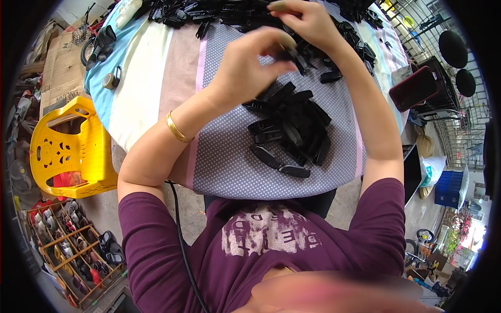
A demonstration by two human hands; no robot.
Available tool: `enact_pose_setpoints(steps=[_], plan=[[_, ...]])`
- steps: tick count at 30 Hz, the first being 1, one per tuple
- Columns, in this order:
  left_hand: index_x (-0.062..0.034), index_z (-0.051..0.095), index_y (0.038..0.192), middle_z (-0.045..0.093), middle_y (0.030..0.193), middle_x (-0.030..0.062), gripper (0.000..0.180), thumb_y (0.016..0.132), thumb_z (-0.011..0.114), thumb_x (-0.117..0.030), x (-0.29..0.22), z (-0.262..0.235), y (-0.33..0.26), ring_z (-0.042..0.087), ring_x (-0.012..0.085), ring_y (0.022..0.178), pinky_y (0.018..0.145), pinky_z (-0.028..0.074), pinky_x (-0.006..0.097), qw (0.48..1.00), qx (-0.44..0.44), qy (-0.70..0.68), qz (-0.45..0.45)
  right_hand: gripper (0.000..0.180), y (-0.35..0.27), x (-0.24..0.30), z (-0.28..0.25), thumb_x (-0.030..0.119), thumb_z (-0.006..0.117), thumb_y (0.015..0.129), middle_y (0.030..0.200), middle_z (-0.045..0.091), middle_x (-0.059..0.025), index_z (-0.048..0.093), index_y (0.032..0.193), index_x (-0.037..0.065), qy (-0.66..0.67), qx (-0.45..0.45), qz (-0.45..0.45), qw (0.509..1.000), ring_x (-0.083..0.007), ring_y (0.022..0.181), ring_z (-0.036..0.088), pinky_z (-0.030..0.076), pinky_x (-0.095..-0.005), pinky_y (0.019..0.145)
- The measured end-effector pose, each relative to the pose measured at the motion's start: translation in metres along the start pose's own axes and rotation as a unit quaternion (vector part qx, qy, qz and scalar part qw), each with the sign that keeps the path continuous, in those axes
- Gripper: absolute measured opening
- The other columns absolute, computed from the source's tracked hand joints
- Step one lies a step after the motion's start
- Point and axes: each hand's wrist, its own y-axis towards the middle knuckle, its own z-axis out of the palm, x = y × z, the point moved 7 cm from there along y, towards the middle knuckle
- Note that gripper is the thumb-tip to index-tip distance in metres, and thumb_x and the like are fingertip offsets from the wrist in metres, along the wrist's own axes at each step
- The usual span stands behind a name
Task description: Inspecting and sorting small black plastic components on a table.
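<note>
Hands meet above a cloth-covered table (219, 156): left hand (245, 68) and right hand (308, 23) both pinch, fingers closed, one small black plastic part (290, 53) held between them. Just below the grip lies a heap of black clips (292, 130); beyond it, a larger black pile (229, 13).

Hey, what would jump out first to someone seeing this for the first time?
The heap of black plastic clips on the dotted cloth-covered table, just below both hands. The left hand and right hand work one small black piece together. A bright yellow plastic chair stands at left.
</note>
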Motion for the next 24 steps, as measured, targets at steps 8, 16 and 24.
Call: enact_pose_setpoints(steps=[8,16,24], plan=[[-0.007,0.064,0.087,0.059,0.076,0.0065,0.024,0.066,0.074,-0.013,-0.025,0.031,-0.02,0.057,0.0235,0.068,0.061,0.048,0.031,0.97,0.187,0.0,0.157,0.02,0.041,-0.008,0.095,0.029,0.061,0.076,0.085,0.062,-0.0068,0.067,0.079,0.011,-0.39,0.178,0.007,0.903,-0.0263,0.089,0.055,0.046,-0.036,0.076],[-0.0022,0.063,0.102,0.064,0.084,0.018,0.032,0.079,0.065,-0.025,0.12,-0.081,0.008,0.062,0.0299,0.081,0.075,0.049,0.035,0.905,-0.116,0.396,-0.108,0.009,0.032,0.008,0.083,0.016,0.06,0.071,0.077,0.061,-0.0072,0.063,0.071,0.008,-0.334,0.072,-0.084,0.936,-0.0261,0.082,0.056,0.045,-0.0359,0.071],[0.003,0.059,0.109,0.066,0.093,0.0135,0.034,0.078,0.065,-0.012,0.115,-0.043,0.009,0.064,0.0187,0.079,0.071,0.051,0.027,0.982,-0.029,0.063,-0.174,0.016,-0.018,0.011,-0.002,0.012,0.062,0.076,0.079,0.065,-0.0132,0.06,0.082,-0.003,0.059,-0.094,0.227,0.967,-0.0194,0.071,0.062,0.048,-0.0332,0.066]])
